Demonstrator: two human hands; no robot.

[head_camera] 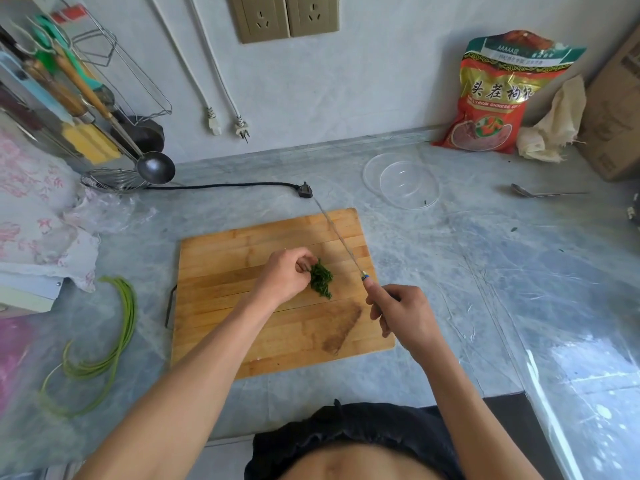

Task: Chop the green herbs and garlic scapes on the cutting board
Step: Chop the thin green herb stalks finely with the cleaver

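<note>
A wooden cutting board (242, 323) lies on the grey counter in front of me. A small heap of chopped green herbs (321, 278) sits near its middle. My left hand (285, 275) has curled fingers pinching the left edge of the heap. My right hand (403, 315) grips the handle of a knife (341, 237), whose thin blade points away from me, just right of the herbs and lifted off them. Long green garlic scapes (114, 341) lie curved on the counter left of the board.
A clear glass bowl (401, 183) stands beyond the board at the right, a metal spoon (543, 192) further right. A black plug and cord (242, 186) lie behind the board. A red food bag (495, 95), utensil rack (69, 91) and floral cloth (38, 216) line the edges.
</note>
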